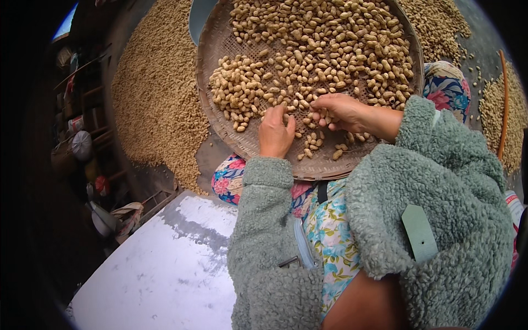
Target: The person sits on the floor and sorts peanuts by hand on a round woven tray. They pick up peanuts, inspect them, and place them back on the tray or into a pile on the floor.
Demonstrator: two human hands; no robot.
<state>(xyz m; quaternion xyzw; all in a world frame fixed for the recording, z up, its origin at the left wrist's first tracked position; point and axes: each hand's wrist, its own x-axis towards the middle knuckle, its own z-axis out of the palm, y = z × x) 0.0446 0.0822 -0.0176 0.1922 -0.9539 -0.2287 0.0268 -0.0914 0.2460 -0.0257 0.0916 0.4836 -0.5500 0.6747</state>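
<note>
A round woven bamboo tray [217, 124] rests across my lap, loaded with unshelled peanuts [324, 41]. My left hand [276, 133] is at its near side, fingers bent down and drawn together among the nuts. The fingertips are partly hidden, so what they grip does not show. To its right, my right hand [344, 113] curls its fingers around a few peanuts, with the thumb on top. Just below the hands lies a small loose group of peanuts [313, 142] on the weave. A separate heap of peanuts [237, 88] sits at the tray's left.
A large pile of peanuts [159, 93] covers the floor at left, with more piles [434, 25] at the far right. A worn white surface [159, 264] stands at lower left. An orange rod [503, 104] curves along the right. A grey-blue container [201, 16] touches the tray's far left.
</note>
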